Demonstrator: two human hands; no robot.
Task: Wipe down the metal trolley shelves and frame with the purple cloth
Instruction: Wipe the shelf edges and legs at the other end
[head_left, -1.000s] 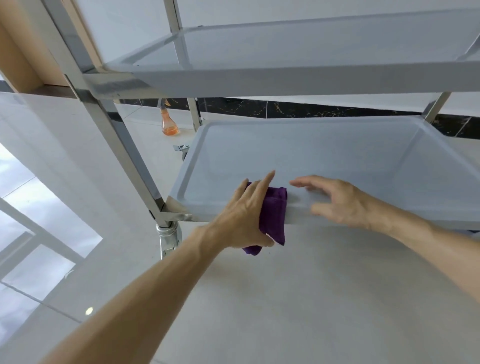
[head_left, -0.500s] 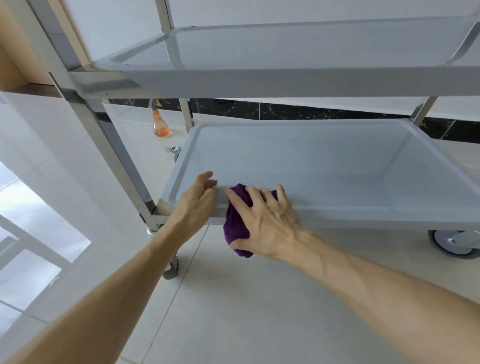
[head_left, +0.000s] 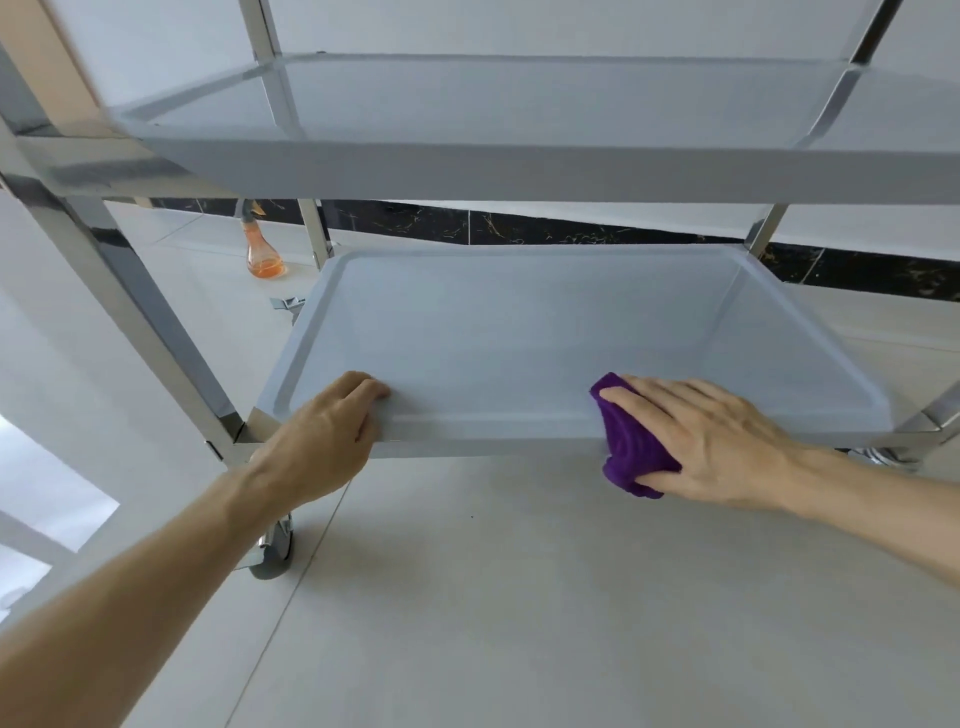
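In the head view, a shiny stainless-steel trolley frame (head_left: 130, 291) carries two shallow rectangular metal tray shelves, an upper shelf (head_left: 519, 171) across the top of the picture and a lower shelf (head_left: 519, 332) below it, seen from a low angle.

The left hand (head_left: 322, 436) grips the near rim of the lower shelf close to its near-left corner: the fingers curl over the raised edge into the tray and the thumb sits under the front lip.

The right hand (head_left: 717, 441) lies on the same near rim, further along toward the near-right corner, with its fingers spread almost flat and pointing left. Under its palm and fingers it presses a crumpled purple microfibre cloth (head_left: 628, 447) against the rim. The cloth drapes over the front edge, part of it on the tray's inner border and part hanging down the outer face. The thumb lies below the rim against the hanging fold, so the cloth is held between thumb and palm.

The two hands are well apart along the rim.

A grey swivel castor wheel (head_left: 272, 551) stands on the pale tiled floor (head_left: 519, 597) under the near-left post. On the floor behind the trolley, near the black marble skirting (head_left: 571, 228), stands a clear bottle of orange liquid (head_left: 265, 254).
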